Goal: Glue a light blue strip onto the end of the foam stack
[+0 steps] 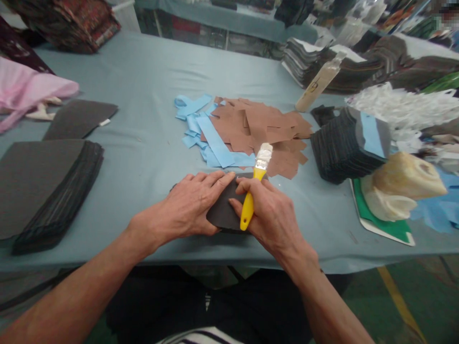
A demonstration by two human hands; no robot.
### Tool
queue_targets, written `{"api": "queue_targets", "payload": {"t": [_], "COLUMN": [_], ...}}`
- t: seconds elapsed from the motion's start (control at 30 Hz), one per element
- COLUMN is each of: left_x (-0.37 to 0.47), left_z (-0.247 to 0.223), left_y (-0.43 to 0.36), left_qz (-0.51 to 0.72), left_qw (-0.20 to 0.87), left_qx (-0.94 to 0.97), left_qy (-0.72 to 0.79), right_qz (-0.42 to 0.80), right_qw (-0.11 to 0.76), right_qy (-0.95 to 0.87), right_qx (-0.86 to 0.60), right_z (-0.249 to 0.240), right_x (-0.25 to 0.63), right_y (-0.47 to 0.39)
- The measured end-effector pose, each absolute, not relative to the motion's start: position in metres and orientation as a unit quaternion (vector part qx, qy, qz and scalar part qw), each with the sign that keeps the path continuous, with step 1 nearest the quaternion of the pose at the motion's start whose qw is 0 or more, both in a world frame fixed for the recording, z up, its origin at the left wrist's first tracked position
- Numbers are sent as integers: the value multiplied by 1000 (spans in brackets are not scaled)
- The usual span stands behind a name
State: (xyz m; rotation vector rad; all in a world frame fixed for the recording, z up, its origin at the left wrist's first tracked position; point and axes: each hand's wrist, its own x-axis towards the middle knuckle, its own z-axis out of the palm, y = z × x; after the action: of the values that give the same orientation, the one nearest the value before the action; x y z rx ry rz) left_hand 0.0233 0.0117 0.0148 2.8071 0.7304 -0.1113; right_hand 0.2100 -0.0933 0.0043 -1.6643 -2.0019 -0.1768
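At the near table edge: a dark grey piece (224,210) lies flat on the blue-grey table cover (143,95), directly before the person.
Left hand (186,208): spread flat, palm down, fingers pressing the piece's left and upper edge; nothing gripped.
Right hand (270,215): closed around the yellow handle of a brush (255,184), its thumb resting on the piece; white-caked bristles point away, raised just past the piece's far edge.
Step in hand, as judged: the piece is being pinned and smoothed, brush at the ready.
Next move, as judged: calls for steady pressure from the flat hand so the piece does not slide under the brush.
Middle ground: brown cut pieces (261,129) in a loose heap, light blue strips (204,129) touching their left side.
Right: a stack of dark pieces (340,148) beside a lumpy cream container (401,184) on a green board.
Left: two piles of grey sheets (39,186).
Far: a tilted bottle (319,83); further dark stacks behind it.
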Motion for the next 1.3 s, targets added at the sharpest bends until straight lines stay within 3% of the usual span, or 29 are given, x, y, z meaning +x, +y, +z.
{"api": "queue_targets", "payload": {"t": [1.3], "left_x": [-22], "left_z": [31], "left_y": [21], "left_qz": [-71], "left_qw": [127], "left_qx": [940], "left_qy": [307], "right_qz": [-57], "right_qw": [321], "right_qy": [-707], "right_qx": [-628], "right_z": [-14], "right_x": [206], "right_y": [-98]}}
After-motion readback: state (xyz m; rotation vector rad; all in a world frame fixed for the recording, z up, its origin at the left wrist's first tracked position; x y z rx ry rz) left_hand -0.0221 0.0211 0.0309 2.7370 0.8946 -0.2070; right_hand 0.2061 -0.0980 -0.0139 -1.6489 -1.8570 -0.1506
